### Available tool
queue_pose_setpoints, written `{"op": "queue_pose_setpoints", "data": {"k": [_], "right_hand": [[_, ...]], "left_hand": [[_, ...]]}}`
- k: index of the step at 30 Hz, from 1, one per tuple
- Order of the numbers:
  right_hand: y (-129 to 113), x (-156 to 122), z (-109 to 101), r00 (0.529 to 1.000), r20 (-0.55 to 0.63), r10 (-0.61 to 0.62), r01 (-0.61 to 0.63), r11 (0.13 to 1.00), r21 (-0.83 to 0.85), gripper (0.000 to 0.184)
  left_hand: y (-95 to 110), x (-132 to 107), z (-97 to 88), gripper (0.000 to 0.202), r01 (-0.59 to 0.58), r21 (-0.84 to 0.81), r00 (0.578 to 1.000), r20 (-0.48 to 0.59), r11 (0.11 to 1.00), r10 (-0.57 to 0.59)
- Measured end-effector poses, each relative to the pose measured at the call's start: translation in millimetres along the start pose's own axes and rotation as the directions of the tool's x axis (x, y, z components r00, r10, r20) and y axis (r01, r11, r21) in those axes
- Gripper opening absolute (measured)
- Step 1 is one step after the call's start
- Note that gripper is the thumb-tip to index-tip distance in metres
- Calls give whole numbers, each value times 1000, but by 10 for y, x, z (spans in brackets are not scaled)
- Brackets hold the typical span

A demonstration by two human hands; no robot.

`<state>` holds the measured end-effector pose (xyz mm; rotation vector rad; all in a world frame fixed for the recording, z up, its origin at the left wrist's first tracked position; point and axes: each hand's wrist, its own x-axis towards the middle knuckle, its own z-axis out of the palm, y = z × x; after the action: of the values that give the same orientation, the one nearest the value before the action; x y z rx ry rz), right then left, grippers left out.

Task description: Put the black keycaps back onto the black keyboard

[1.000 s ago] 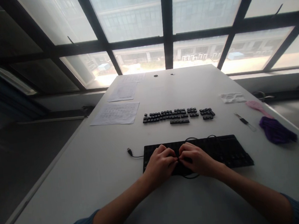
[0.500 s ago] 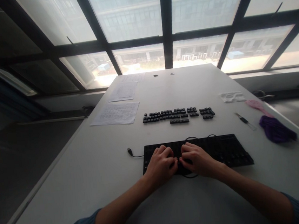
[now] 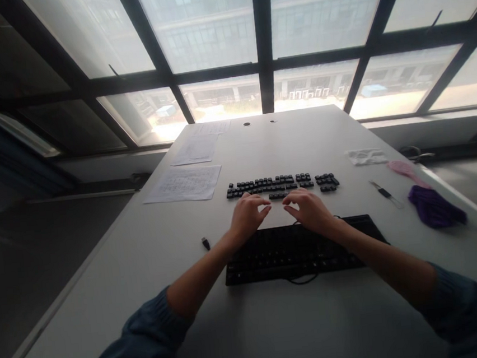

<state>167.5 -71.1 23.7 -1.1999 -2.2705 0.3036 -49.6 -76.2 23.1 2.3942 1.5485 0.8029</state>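
Note:
A black keyboard [image 3: 288, 253] lies on the white table, some of its key places dark and bare-looking. Behind it are rows of loose black keycaps [image 3: 260, 186], with one short front row of keycaps [image 3: 279, 195]. My left hand [image 3: 247, 216] is over the gap between keyboard and keycaps, thumb and index finger curved with tips apart. Mirroring it, my right hand [image 3: 308, 210] is just right of the short row, its thumb and index finger also apart. Neither hand visibly holds anything. My forearms hide parts of the keyboard.
A USB plug [image 3: 205, 243] lies left of the keyboard. Written papers [image 3: 184, 185] are at the left. On the right lie a white cloth [image 3: 366, 157], a keycap puller [image 3: 385, 192], a pink brush-like item [image 3: 404, 168] and a purple cloth [image 3: 435, 206].
Both hands have left the keyboard and moved forward towards the short row of keycaps. Their fingers have parted. The keyboard's middle now shows.

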Motion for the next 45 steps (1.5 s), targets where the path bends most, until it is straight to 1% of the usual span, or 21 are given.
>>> {"op": "queue_pose_setpoints", "data": {"k": [3,5,8,12,14,16,18,20,22,24,26,28,31,33,36,40,45], "right_hand": [[190,365,114,998,63,28,-16,982,-188,11],[268,513,221,995,97,27,-5,974,-224,11],[320,604,363,991,131,7,23,972,-232,12],[317,634,451,988,155,-20,55,972,-228,16],[299,638,445,988,153,-35,68,974,-216,17],[274,613,403,989,139,-49,76,977,-198,18],[242,533,325,992,116,-59,79,981,-179,16],[202,379,224,995,73,-71,79,990,-114,13],[150,155,121,997,6,-81,81,996,35,11],[87,-114,42,997,-23,-75,79,980,183,9],[22,-388,-1,998,-13,-62,63,956,287,9],[-33,-625,-7,999,5,-47,43,935,352,10],[-80,-849,20,998,33,-49,32,920,391,12],[-89,-910,39,998,47,-51,28,918,396,13],[-91,-926,56,997,55,-49,24,921,389,14],[-101,-926,74,996,54,-75,50,931,362,16],[-116,-942,73,991,44,-123,105,948,300,13]], "left_hand": [[-127,313,183,15,61,100,998,26,993,-64],[-171,423,301,14,71,121,996,37,990,-76],[-202,481,422,13,74,134,996,40,988,-80],[-213,501,476,13,88,143,995,38,986,-95],[-205,506,458,13,86,138,995,33,987,-92],[-182,487,403,13,77,126,996,25,989,-81],[-137,417,314,13,66,110,998,12,992,-68],[-58,279,209,13,36,51,999,-3,998,-35],[59,75,116,11,-18,-66,1000,-7,998,17],[203,-167,61,10,-52,-195,998,22,979,58],[344,-403,52,9,-36,-282,996,69,959,58],[449,-590,83,10,-7,-321,994,102,947,42],[518,-736,162,11,12,-335,992,124,942,31],[525,-759,210,11,11,-339,990,134,941,36],[525,-754,251,11,-1,-318,989,138,948,47],[547,-774,262,10,-34,-237,990,123,971,65],[587,-831,279,10,-99,-150,990,87,984,112]]}}
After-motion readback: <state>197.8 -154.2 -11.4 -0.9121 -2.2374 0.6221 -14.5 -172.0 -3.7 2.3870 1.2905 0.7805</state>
